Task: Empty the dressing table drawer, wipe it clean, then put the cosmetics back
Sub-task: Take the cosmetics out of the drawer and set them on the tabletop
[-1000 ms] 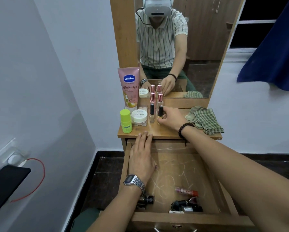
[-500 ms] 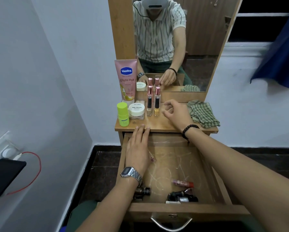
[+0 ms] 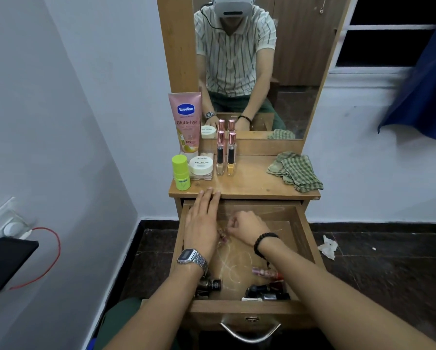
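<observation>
Halfway through emptying: both hands are down in the open drawer.

Leftmost on the counter stand the cosmetics already taken out, judged to be parked in a tidy cluster to keep the drawer free for wiping: a green stick, a pink Vaseline tube, a nail polish jar and two slim rose-capped bottles. The left hand lies flat with straight fingers, fingertips on the counter edge, probably steadying. Beside it the right hand is curled, seemingly pinching a small item I cannot make out. Small dark and red bottles remain at the drawer's front. A checked cloth waits at right.
</observation>
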The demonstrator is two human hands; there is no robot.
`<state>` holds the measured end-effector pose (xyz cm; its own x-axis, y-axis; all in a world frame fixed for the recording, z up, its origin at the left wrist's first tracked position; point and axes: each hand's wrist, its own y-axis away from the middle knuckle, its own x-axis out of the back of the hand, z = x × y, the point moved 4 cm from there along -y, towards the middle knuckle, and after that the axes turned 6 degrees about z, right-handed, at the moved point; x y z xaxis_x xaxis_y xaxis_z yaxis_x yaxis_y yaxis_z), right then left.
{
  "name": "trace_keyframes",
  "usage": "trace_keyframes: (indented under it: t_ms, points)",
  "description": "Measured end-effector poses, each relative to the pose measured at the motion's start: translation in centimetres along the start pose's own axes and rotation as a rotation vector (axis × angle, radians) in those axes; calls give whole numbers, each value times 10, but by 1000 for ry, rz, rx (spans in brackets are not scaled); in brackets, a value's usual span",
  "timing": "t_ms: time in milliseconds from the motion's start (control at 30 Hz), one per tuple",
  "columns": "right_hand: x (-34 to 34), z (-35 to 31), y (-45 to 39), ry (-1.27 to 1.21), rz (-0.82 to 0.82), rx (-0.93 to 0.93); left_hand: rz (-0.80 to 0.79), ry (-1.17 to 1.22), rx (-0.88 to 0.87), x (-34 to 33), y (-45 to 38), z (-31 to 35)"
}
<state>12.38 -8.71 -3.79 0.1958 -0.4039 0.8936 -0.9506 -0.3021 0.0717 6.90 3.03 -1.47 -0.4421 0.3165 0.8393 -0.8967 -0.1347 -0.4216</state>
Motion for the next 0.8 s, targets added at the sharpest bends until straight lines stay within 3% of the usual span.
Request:
trace_keyframes:
  t_ms: [200, 500, 633, 800]
  points:
    - [-28, -2, 3, 64, 8, -80, 11, -10, 0, 0, 3, -2]
    - [-18, 4, 12, 133, 23, 10, -9, -17, 7, 2, 4, -3]
    - [14, 6, 13, -112, 67, 36, -19, -21, 22, 2, 4, -8]
    - [102, 9, 9, -493, 278, 66, 4, 5, 10, 2, 0, -3]
